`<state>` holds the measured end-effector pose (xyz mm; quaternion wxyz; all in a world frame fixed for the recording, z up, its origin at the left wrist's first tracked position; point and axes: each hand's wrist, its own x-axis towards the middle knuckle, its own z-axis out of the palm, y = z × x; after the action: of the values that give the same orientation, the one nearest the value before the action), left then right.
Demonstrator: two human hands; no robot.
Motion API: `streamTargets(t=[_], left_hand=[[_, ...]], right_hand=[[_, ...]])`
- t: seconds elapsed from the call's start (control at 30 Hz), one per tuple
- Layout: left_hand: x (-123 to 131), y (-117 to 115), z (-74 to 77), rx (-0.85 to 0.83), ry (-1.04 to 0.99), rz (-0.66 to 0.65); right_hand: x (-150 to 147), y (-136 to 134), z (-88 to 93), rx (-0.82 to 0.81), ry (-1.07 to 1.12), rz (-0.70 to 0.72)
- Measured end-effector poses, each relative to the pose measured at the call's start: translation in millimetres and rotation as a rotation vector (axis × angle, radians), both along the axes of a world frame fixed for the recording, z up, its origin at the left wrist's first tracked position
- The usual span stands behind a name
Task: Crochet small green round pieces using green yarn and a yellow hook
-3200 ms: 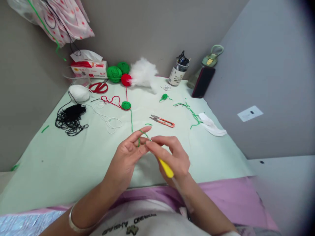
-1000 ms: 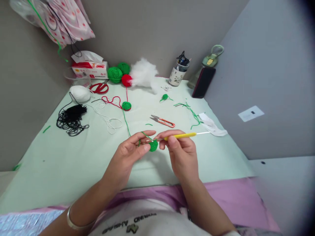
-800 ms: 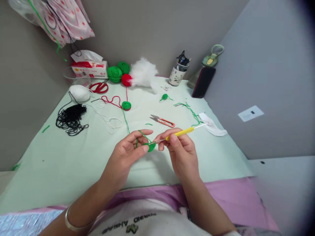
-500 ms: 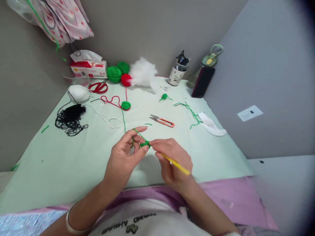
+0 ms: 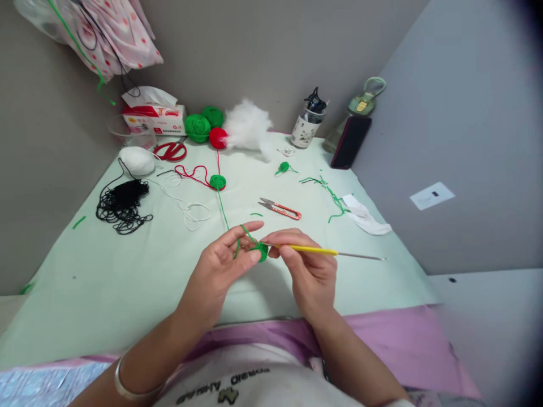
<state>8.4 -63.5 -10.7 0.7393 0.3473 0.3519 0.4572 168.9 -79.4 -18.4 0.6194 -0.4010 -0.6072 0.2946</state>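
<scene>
Between thumb and fingers, my left hand (image 5: pixel 218 271) pinches a small green crochet piece (image 5: pixel 263 252). Green yarn loops over its raised index finger and runs back to a small green yarn ball (image 5: pixel 218 181). My right hand (image 5: pixel 311 268) is closed on a crochet hook (image 5: pixel 314 249) with a yellow handle, held nearly level. One metal end points right, past the hand; the other end meets the green piece at the left fingertips. Exactly how the hook sits in the stitches is too small to tell.
Orange thread snips (image 5: pixel 280 208) lie just beyond my hands. Red scissors (image 5: pixel 170 151), black yarn (image 5: pixel 123 203), white yarn (image 5: pixel 136 161) and a tissue box (image 5: pixel 156 120) are at the left. White stuffing (image 5: pixel 247 129), a pen jar (image 5: pixel 306 127) and a phone (image 5: pixel 350 141) stand along the back.
My right hand has turned the hook from slanting down toward me to nearly level. Both hands have shifted slightly right, and more of the green piece shows.
</scene>
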Motion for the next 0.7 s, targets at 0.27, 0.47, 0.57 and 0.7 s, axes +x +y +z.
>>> streamTargets(t=[0.27, 0.47, 0.57, 0.7], left_hand=[[3, 3, -3.1, -0.179, -0.156, -0.063], [1, 5, -1.4, -0.132, -0.111, -0.029], [2, 2, -1.6, 0.018, 0.013, -0.022], [0, 0, -3.4, 0.07, 0.053, -0.043]], right_hand=[[3, -10, -7.7, 0.366, -0.532, -0.169], [3, -3, 0.8, 0.011, 0.063, -0.045], [0, -1, -1.2, -0.08, 0.157, 0.038], [3, 1, -5.5, -0.186, 0.289, 0.084]])
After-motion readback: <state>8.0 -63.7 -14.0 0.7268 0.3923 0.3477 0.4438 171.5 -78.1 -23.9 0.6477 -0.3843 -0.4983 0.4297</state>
